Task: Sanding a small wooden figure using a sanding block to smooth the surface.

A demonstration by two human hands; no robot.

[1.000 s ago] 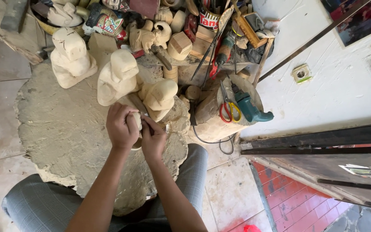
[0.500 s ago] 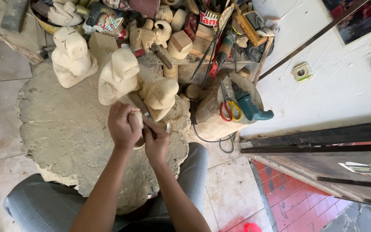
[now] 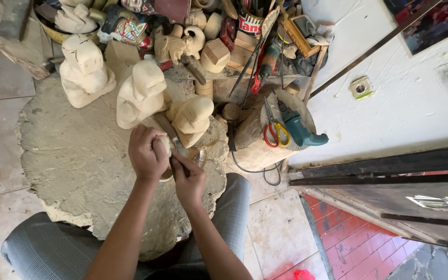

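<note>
Much of the small pale wooden piece (image 3: 166,147) is hidden: the left hand (image 3: 147,154) wraps round it at the centre of the frame, fingers curled tight, so only a pale end shows by the thumb. The right hand (image 3: 189,179) sits just below and right of it, closed on a thin tool (image 3: 178,154) whose tip meets the piece; it looks like a carving knife, though the blade is too small to make out.

Three large unpainted carved figures (image 3: 140,93) stand above the hands: one upper left, one centre, one just right of centre and partly behind the left hand. Smaller carvings crowd the top edge, too jumbled to count.

The hands work over a round stone slab (image 3: 73,166), whose lower left stretch lies bare; its ragged rim ends at the person's grey checked trousers (image 3: 47,249). Right of the slab a wooden block (image 3: 257,145) carries one pair of red and yellow scissors (image 3: 273,132) and one teal power tool (image 3: 302,132), close against a white wall (image 3: 390,119).
</note>
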